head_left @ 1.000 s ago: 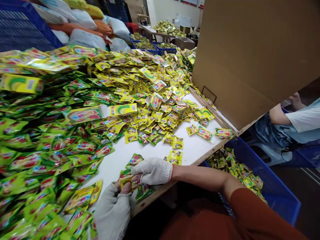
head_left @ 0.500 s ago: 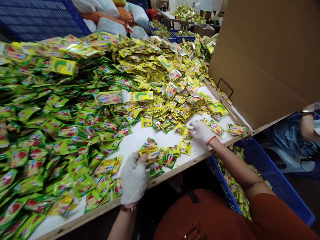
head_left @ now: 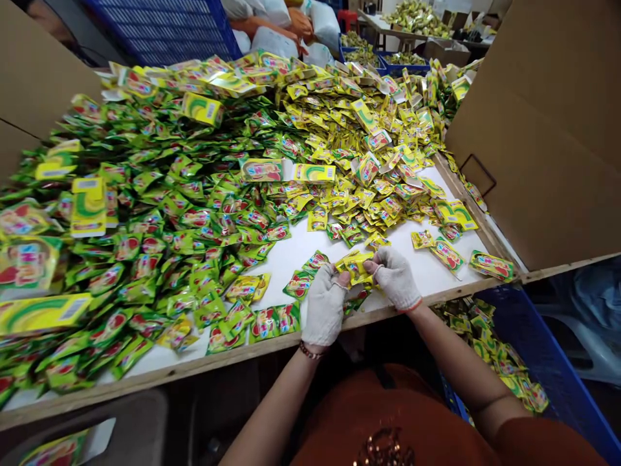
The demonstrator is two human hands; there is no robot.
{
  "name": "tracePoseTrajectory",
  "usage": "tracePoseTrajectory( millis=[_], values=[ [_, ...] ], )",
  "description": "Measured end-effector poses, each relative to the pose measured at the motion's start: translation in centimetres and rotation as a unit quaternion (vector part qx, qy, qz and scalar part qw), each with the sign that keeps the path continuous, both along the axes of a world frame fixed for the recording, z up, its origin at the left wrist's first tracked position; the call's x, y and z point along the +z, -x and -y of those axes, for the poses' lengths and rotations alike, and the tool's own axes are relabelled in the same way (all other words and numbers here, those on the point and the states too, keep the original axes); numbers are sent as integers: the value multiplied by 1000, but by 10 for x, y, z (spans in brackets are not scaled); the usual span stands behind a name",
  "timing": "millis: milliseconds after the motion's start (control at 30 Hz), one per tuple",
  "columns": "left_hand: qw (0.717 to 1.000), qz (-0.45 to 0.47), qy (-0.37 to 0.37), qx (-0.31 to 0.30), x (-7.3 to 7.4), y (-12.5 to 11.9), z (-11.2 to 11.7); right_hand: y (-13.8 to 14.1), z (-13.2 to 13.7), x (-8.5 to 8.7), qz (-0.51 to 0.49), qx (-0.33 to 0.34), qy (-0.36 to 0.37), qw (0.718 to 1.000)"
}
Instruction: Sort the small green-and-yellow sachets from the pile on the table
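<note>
Off to the left a cardboard panel (head_left: pixel 29 97) stands at an angle, and a bigger cardboard sheet (head_left: pixel 543 129) rises on the right, a thin dark metal loop (head_left: pixel 484 167) just beside its lower left edge. Toward the back I see a tilted blue slatted crate (head_left: pixel 160 29), then white sacks (head_left: pixel 274 42) with an orange sack (head_left: pixel 301 24) among them. Past those are a red stool (head_left: pixel 347 18) and a far table (head_left: pixel 378 24) bearing a yellowish heap (head_left: pixel 417 17). A pale plastic stool (head_left: pixel 572 343) shows low at right.
</note>
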State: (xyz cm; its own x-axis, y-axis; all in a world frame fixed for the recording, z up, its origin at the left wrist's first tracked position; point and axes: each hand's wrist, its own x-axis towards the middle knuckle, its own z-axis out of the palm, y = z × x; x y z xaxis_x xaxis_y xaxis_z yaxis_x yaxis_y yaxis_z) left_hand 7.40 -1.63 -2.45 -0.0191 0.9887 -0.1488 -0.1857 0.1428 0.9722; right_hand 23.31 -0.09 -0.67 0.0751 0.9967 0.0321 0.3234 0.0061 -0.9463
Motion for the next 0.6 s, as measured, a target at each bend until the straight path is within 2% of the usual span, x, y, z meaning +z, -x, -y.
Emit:
tracePoseTrajectory(
  millis=[100, 200, 300, 433, 600],
  values=[
    [998, 50, 25, -27, 5, -1, 3, 7, 2, -2, 53, 17, -29, 998],
    [996, 65, 42, -47, 11, 1, 5, 2, 5, 0, 77, 32, -37, 996],
    [994, 68, 46, -68, 13, 1, 8, -5, 10, 0, 43, 46, -15, 998],
    [996, 24, 29, -86, 10, 0, 9, -8, 16, -3, -29, 145, 62, 987],
    [996, -16, 31, -86, 10, 2, 8, -4, 16, -6, -47, 139, 72, 987]
  ],
)
